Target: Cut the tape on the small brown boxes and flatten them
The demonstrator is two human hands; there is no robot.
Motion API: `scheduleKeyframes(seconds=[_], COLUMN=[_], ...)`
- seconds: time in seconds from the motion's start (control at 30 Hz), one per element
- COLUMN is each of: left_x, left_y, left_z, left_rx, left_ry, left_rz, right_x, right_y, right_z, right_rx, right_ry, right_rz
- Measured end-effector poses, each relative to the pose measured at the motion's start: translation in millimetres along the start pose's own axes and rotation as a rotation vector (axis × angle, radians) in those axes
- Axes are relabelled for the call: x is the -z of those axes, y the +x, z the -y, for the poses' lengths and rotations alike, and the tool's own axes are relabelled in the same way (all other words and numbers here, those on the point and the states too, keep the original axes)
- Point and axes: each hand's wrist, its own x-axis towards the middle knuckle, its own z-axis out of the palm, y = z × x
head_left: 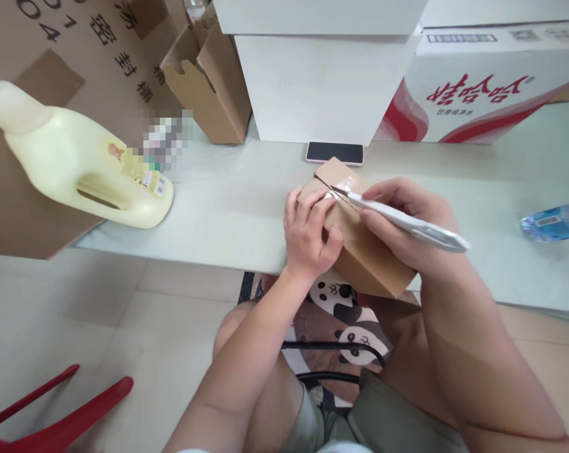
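Note:
A small brown cardboard box (pixel 367 251) lies at the table's near edge, with part of it jutting over my lap. Clear tape (pixel 345 184) shines on its top near the far end. My right hand (pixel 407 217) grips a white utility knife (pixel 407 223), whose blade tip meets the seam between the flaps. Spread over the box's left side, my left hand (pixel 310 233) presses on the cardboard with its fingertips close to the blade. Just beyond the box a phone (pixel 334 153) lies screen up, its display dark.
White cartons (pixel 308 88) and a red-and-white printed carton (pixel 473 94) stand along the back. A pale yellow jug (pixel 90 163) and an open brown box (pixel 218 82) are leftward. A blue-labelled bottle (pixel 556 221) lies at right. Red chair parts (pixel 72 415) show lower left.

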Motion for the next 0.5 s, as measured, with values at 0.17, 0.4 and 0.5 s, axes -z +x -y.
scheduleKeyframes(seconds=[0.17, 0.4, 0.5], left_x=[1.5, 2.2, 2.3], left_y=[0.7, 2.6, 3.5], left_z=[-0.7, -1.9, -1.7], left_rx=[0.008, -0.028, -0.037], left_ry=[-0.002, -0.051, -0.050], left_rz=[0.021, -0.033, -0.037], right_x=[0.9, -0.7, -0.5], right_y=[1.1, -0.7, -1.8], right_z=[1.8, -2.3, -4.2], right_rx=[0.034, -0.073, -0.028], right_ry=[-0.023, 0.049, 0.065], right_rz=[-0.021, -0.172, -0.133])
